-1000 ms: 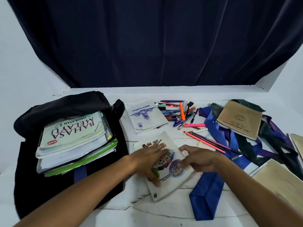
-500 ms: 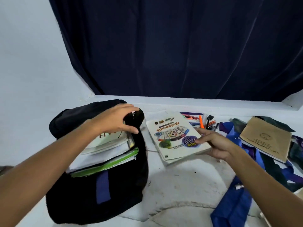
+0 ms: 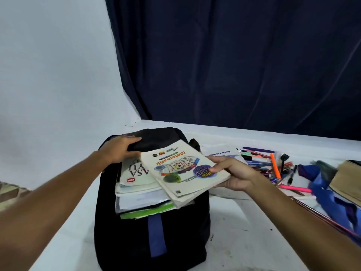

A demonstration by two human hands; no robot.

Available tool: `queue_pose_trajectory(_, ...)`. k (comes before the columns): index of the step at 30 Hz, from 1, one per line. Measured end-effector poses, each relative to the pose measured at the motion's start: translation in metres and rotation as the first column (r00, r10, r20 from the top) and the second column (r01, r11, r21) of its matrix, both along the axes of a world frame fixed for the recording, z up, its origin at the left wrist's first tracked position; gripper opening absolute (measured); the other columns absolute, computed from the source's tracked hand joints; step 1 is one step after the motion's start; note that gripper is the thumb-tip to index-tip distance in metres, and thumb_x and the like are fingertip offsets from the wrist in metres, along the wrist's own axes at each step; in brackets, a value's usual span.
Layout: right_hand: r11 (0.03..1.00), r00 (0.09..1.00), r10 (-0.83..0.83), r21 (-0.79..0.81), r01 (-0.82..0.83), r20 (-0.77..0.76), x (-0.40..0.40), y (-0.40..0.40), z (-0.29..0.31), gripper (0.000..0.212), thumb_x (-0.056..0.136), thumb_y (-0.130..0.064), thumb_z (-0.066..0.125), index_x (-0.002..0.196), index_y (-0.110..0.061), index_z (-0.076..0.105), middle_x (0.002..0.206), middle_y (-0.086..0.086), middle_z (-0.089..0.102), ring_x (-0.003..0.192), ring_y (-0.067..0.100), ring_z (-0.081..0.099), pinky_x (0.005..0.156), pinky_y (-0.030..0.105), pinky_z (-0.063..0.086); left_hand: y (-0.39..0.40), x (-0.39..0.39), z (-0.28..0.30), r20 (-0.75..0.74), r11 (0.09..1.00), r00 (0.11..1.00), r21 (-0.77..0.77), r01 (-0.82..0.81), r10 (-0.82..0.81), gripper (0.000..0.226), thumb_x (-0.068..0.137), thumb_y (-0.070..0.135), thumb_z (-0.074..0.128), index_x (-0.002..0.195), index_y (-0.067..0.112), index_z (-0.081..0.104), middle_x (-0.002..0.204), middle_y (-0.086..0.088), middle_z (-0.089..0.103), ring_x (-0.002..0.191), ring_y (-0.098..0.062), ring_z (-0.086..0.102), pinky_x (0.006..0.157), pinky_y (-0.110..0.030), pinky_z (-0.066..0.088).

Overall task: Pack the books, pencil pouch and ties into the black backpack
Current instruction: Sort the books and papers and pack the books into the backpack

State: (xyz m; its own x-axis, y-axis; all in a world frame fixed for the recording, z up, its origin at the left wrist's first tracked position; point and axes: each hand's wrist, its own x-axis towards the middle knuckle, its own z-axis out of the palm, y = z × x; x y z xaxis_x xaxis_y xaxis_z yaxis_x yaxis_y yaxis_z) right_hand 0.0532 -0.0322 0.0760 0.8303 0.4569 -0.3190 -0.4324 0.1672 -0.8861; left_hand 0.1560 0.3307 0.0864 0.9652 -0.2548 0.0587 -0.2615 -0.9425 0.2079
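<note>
My right hand (image 3: pixel 232 173) pinches the light, floppy maths book (image 3: pixel 183 171) by its edge over the backpack (image 3: pixel 152 237); my left hand (image 3: pixel 122 148) grips the flap (image 3: pixel 156 138).

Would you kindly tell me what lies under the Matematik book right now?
Under the Matematik book lies a white book topping a stack with a green-edged book in the black backpack. Covered titles cannot be read.

dark curtain (image 3: pixel 234 65), white wall (image 3: pixel 48 75), white floor (image 3: pixel 244 231)
</note>
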Motion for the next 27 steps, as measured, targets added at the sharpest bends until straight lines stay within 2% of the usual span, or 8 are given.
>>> queue_pose_trajectory(4, 0.994, 0.995, 0.096, -0.041, -0.096, -0.018, 0.009, 0.034, -0.004, 0.052, 0.070, -0.001, 0.063, 0.121, -0.007, 0.064, 0.111, 0.018, 0.069, 0.083, 0.025, 0.072, 0.058, 0.033, 0.060, 0.009, 0.012, 0.002, 0.019, 1.000, 1.000, -0.020, -0.006, 0.006, 0.072, 0.080, 0.061, 0.065, 0.142, 0.029, 0.050, 0.149, 0.001, 0.046, 0.136, -0.025, 0.044, 0.112, -0.041, 0.035)
queue_pose_trajectory(7, 0.990, 0.990, 0.132, -0.041, -0.134, -0.039, 0.014, 0.052, -0.008, 0.045, 0.077, 0.004, 0.060, 0.121, -0.005, 0.063, 0.106, 0.018, 0.070, 0.081, 0.025, 0.073, 0.057, 0.032, 0.060, 0.013, 0.020, 0.002, -0.003, 1.000, 1.000, 0.004, 0.016, -0.016, 0.064, 0.083, 0.062, 0.061, 0.138, 0.030, 0.054, 0.141, 0.000, 0.055, 0.127, -0.025, 0.052, 0.106, -0.041, 0.041)
queue_pose_trajectory(13, 0.997, 0.995, 0.066, -0.022, -0.068, -0.079, 0.028, 0.074, -0.014, 0.037, 0.085, 0.005, 0.055, 0.120, -0.002, 0.064, 0.111, 0.020, 0.069, 0.085, 0.028, 0.072, 0.069, 0.038, 0.062, 0.014, 0.029, 0.006, 0.003, 0.995, 0.997, -0.064, 0.073, -0.073, 0.039, 0.093, 0.051, 0.054, 0.116, 0.023, 0.067, 0.110, -0.003, 0.070, 0.099, -0.022, 0.062, 0.089, -0.039, 0.049)
queue_pose_trajectory(18, 0.994, 0.984, -0.106, -0.025, 0.104, -0.145, 0.039, 0.100, -0.009, 0.037, 0.089, 0.008, 0.050, 0.125, 0.003, 0.055, 0.099, 0.018, 0.069, 0.071, 0.027, 0.073, 0.050, 0.033, 0.059, 0.012, 0.035, 0.019, 0.083, 0.994, 0.992, -0.049, 0.097, -0.093, 0.031, 0.096, 0.049, 0.050, 0.090, 0.020, 0.061, 0.077, 0.005, 0.058, 0.083, -0.024, 0.061, 0.072, -0.034, 0.043)
queue_pose_trajectory(21, 0.984, 0.969, -0.175, -0.052, 0.168, -0.175, 0.047, 0.114, -0.006, 0.017, 0.090, 0.010, 0.049, 0.104, 0.005, 0.058, 0.090, 0.019, 0.069, 0.065, 0.028, 0.073, 0.047, 0.033, 0.057, 0.008, 0.037, 0.033, 0.204, 0.992, 0.972, -0.029, 0.126, -0.118, 0.035, 0.098, 0.046, 0.048, 0.096, 0.014, 0.063, 0.076, 0.003, 0.057, 0.078, -0.024, 0.059, 0.069, -0.034, 0.040)
queue_pose_trajectory(24, 0.976, 0.968, -0.205, -0.101, 0.192, -0.146, 0.053, 0.130, 0.002, 0.011, 0.090, 0.011, 0.050, 0.094, 0.005, 0.059, 0.078, 0.017, 0.072, 0.063, 0.028, 0.072, 0.047, 0.035, 0.058, 0.005, 0.038, 0.045, 0.296, 0.991, 0.947, 0.001, 0.134, -0.128, 0.038, 0.099, 0.046, 0.046, 0.100, 0.012, 0.062, 0.081, -0.003, 0.062, 0.079, -0.026, 0.059, 0.068, -0.033, 0.038)
queue_pose_trajectory(26, 0.952, 0.972, -0.227, -0.222, 0.211, -0.051, 0.055, 0.141, 0.008, 0.006, 0.089, 0.010, 0.055, 0.090, 0.005, 0.058, 0.081, 0.017, 0.070, 0.064, 0.028, 0.071, 0.051, 0.037, 0.059, 0.003, 0.039, 0.048, 0.323, 0.990, 0.937, 0.019, 0.136, -0.135, 0.039, 0.099, 0.047, 0.045, 0.103, 0.012, 0.063, 0.087, -0.006, 0.067, 0.084, -0.028, 0.061, 0.069, -0.033, 0.039)
queue_pose_trajectory(27, 0.899, 0.977, -0.204, -0.382, 0.213, 0.064, 0.054, 0.146, 0.010, 0.004, 0.089, 0.006, 0.059, 0.090, 0.002, 0.057, 0.086, 0.016, 0.068, 0.067, 0.027, 0.071, 0.054, 0.038, 0.060, 0.004, 0.040, 0.049, 0.328, 0.990, 0.935, 0.020, 0.138, -0.137, 0.040, 0.099, 0.047, 0.045, 0.104, 0.012, 0.063, 0.090, -0.007, 0.068, 0.085, -0.029, 0.062, 0.070, -0.034, 0.040)
